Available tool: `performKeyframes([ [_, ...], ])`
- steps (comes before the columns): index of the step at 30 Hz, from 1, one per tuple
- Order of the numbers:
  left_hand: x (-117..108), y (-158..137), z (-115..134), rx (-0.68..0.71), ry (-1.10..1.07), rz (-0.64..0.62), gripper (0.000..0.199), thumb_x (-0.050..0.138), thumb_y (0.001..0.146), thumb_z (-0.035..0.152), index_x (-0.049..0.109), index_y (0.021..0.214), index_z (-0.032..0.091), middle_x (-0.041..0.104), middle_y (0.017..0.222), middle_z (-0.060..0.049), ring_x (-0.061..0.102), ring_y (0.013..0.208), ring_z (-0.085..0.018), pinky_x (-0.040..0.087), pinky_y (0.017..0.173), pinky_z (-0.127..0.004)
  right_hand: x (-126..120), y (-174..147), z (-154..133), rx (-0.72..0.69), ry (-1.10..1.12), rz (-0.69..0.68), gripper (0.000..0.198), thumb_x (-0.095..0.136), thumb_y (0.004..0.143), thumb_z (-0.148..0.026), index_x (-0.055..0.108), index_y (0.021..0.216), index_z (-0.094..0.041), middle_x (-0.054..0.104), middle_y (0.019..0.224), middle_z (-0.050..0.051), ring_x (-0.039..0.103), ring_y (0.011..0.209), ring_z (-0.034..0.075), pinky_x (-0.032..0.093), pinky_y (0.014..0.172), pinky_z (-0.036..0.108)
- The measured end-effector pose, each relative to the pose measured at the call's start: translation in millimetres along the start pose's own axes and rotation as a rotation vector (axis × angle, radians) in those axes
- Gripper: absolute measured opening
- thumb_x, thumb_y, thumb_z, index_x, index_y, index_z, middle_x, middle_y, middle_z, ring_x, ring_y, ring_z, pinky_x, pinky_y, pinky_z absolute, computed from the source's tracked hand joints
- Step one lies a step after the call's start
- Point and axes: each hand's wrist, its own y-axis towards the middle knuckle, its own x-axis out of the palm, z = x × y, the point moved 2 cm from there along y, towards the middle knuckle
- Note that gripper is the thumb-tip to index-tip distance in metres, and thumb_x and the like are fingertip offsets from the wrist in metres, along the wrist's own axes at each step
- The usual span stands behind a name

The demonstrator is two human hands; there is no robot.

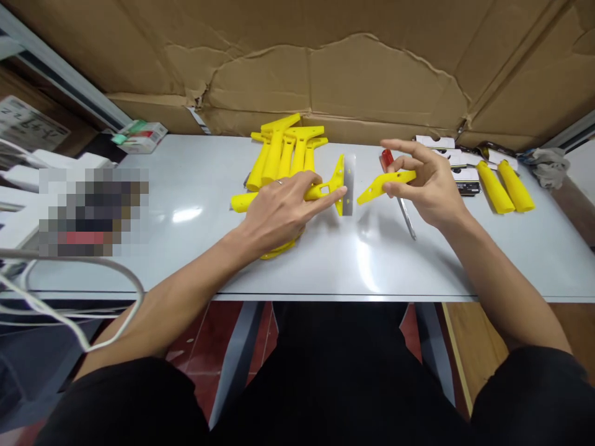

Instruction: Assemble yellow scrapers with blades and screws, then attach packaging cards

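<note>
My left hand (pixel 283 205) is closed around the yellow handle of a scraper (pixel 338 186), its index finger stretched along the head. A flat metal blade (pixel 349 186) lies against the scraper's head. To the right, my right hand (pixel 430 183) pinches a small yellow plate with holes (pixel 382 184) between thumb and fingers, a short gap from the blade. Beneath that hand a screwdriver (pixel 405 214) with a red handle rests on the table, partly covered by the fingers. Part of another yellow piece (pixel 279 250) shows under my left hand.
Several yellow scraper handles (pixel 288 148) lie piled at the back of the white table (pixel 186 254). Two yellow tubes (pixel 506 188) and several black-and-white packs (pixel 465 179) are at the right. A small box (pixel 145 137) sits back left; white cables (pixel 116 263) hang over the left edge.
</note>
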Motion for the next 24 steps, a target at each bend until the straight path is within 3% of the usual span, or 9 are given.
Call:
performKeyframes([
  [3,2.1,-0.2,10.9,0.069,-0.048,0.024,0.068,0.045,0.097,0.006,0.044,0.155,0.041,0.063,0.119,-0.008,0.065,0.087,-0.018,0.051,0.069,-0.028,2.2,-4.5,5.8,0.140,0.142,-0.136,0.100,0.089,0.068,-0.047,0.041,0.155,-0.029,0.070,0.091,-0.001,0.071,0.085,0.009,0.063,0.081,0.024],
  [6,3.8,-0.5,18.3,0.118,-0.088,0.056,0.063,0.045,0.100,0.007,0.045,0.154,0.039,0.064,0.116,-0.008,0.066,0.089,-0.019,0.053,0.068,-0.028,14.5,-10.6,5.4,0.230,0.180,-0.171,0.089,0.089,0.069,-0.046,0.049,0.144,-0.021,0.071,0.092,0.002,0.073,0.084,0.012,0.064,0.082,0.027],
  [8,4.0,-0.5,21.2,0.126,-0.091,0.065,0.057,0.046,0.101,0.009,0.048,0.150,0.038,0.065,0.114,-0.009,0.066,0.092,-0.020,0.053,0.066,-0.029,20.3,-13.0,3.5,0.233,0.176,-0.142,0.083,0.089,0.070,-0.046,0.053,0.139,-0.017,0.072,0.094,0.004,0.074,0.088,0.013,0.064,0.085,0.028],
  [13,0.0,1.1,24.3,0.161,-0.071,0.074,0.043,0.047,0.105,0.013,0.054,0.142,0.033,0.066,0.114,-0.009,0.066,0.091,-0.020,0.052,0.063,-0.028,18.4,-13.5,0.1,0.154,0.122,-0.065,0.104,0.089,0.070,-0.049,0.037,0.156,-0.021,0.069,0.086,-0.001,0.073,0.085,0.012,0.062,0.089,0.028],
  [17,-3.2,2.1,25.3,0.219,-0.053,0.108,0.038,0.049,0.104,0.013,0.057,0.138,0.029,0.066,0.110,-0.010,0.066,0.090,-0.021,0.052,0.063,-0.029,17.4,-14.4,-1.1,0.168,0.039,-0.080,0.094,0.089,0.069,-0.050,0.048,0.146,-0.017,0.066,0.079,-0.001,0.070,0.078,0.011,0.059,0.082,0.026],
  [24,-0.6,1.1,23.1,0.216,-0.026,0.069,0.047,0.050,0.102,0.010,0.052,0.141,0.035,0.067,0.114,-0.008,0.067,0.094,-0.019,0.053,0.066,-0.027,21.8,-15.0,-0.1,0.156,-0.125,-0.110,0.077,0.084,0.076,-0.053,0.064,0.138,-0.012,0.067,0.080,0.003,0.062,0.073,0.007,0.050,0.072,0.023],
])
